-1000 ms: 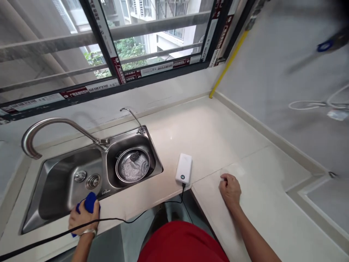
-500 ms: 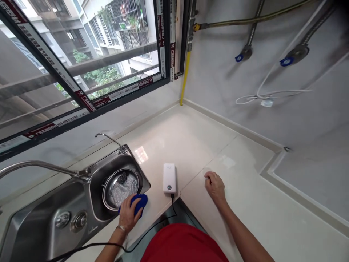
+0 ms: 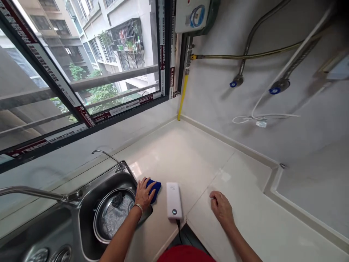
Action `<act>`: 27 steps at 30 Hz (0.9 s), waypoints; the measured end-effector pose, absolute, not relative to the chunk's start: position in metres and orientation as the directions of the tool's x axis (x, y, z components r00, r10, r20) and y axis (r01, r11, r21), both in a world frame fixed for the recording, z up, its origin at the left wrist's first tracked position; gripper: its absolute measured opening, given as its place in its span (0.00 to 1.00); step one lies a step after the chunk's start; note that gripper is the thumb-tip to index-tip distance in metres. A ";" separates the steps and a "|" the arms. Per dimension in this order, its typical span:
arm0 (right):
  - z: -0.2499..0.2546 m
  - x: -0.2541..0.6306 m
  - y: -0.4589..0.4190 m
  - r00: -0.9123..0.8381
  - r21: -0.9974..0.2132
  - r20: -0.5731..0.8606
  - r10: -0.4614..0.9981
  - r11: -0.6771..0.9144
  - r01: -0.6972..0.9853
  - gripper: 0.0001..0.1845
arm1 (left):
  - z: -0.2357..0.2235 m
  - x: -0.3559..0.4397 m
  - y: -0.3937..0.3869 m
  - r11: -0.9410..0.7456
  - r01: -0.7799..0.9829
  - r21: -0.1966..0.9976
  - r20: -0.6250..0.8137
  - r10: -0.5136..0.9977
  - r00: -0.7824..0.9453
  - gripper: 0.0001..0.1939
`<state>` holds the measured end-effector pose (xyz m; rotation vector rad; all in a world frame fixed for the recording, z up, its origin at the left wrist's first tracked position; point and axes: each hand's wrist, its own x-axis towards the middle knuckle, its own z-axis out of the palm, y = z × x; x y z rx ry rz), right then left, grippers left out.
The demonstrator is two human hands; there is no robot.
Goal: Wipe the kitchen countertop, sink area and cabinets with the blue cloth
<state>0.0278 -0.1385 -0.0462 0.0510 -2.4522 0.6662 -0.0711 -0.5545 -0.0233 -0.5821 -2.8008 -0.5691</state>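
Observation:
My left hand (image 3: pixel 143 195) presses a blue cloth (image 3: pixel 154 189) onto the cream countertop (image 3: pixel 191 156), right at the sink's (image 3: pixel 84 203) right rim. Its fingers curl over the cloth. A white power bank (image 3: pixel 173 200) lies just to the right of the cloth, a black cable leaving its near end. My right hand (image 3: pixel 221 207) rests on the counter to the right of the power bank, fingers loosely curled, holding nothing I can see.
A round metal strainer basket (image 3: pixel 113 218) sits in the small sink bowl. A small tap (image 3: pixel 109 158) and a long faucet (image 3: pixel 35 193) stand behind the sink. Window, yellow pipe (image 3: pixel 182 96), valves (image 3: pixel 275 89) and a white wire (image 3: pixel 259 118) line the walls.
My left hand has carried the blue cloth from the sink's front edge rightward and back onto the counter beside the power bank. The view tilted up and right. My right hand stayed put.

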 end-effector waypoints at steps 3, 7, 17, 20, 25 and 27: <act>-0.047 0.029 -0.138 -0.829 -0.447 0.547 0.116 0.878 -0.172 0.11 | -0.030 -0.088 -0.571 0.826 0.370 0.425 0.301 0.256 -0.919 0.19; -0.049 0.030 -0.138 -0.835 -0.439 0.540 0.111 0.883 -0.167 0.10 | -0.041 -0.117 -0.592 0.817 0.314 0.484 0.356 0.145 -0.923 0.20; -0.050 0.027 -0.138 -0.853 -0.415 0.504 0.135 0.904 -0.102 0.07 | -0.045 -0.207 -0.619 0.823 0.127 0.553 0.462 -0.177 -0.869 0.24; -0.047 0.026 -0.142 -0.865 -0.395 0.476 0.158 0.917 -0.050 0.07 | -0.036 -0.233 -0.624 0.849 0.059 0.525 0.409 -0.191 -0.892 0.23; -0.043 0.025 -0.144 -0.867 -0.363 0.475 0.152 0.931 -0.036 0.08 | -0.018 -0.274 -0.628 0.891 -0.040 0.452 0.315 -0.201 -0.928 0.25; -0.042 0.024 -0.144 -0.865 -0.355 0.478 0.150 0.934 -0.034 0.08 | -0.012 -0.289 -0.631 0.904 -0.047 0.426 0.278 -0.180 -0.943 0.24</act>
